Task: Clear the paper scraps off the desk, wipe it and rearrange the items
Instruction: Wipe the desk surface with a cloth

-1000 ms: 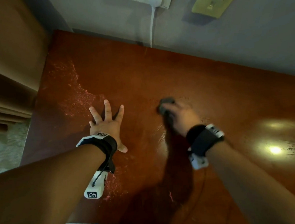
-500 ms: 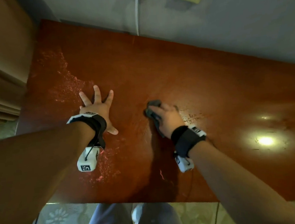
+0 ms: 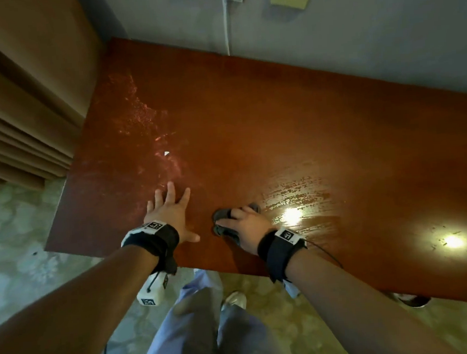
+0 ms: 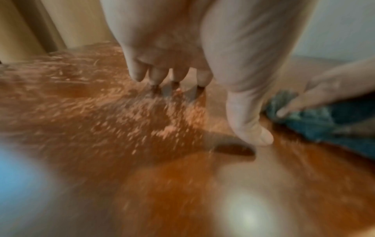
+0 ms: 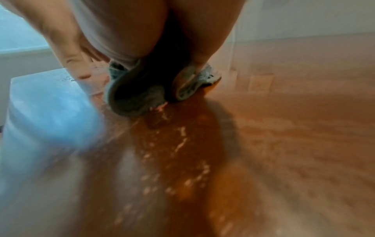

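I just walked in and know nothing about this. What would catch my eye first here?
A reddish-brown desk fills the view, with bright glare on its right half and pale speckled smears on its left. Near the front edge the left hand lies flat with fingers spread, and beside it the right hand holds a bunched dark cloth against the wood. A tiny white scrap lies beyond the left hand.
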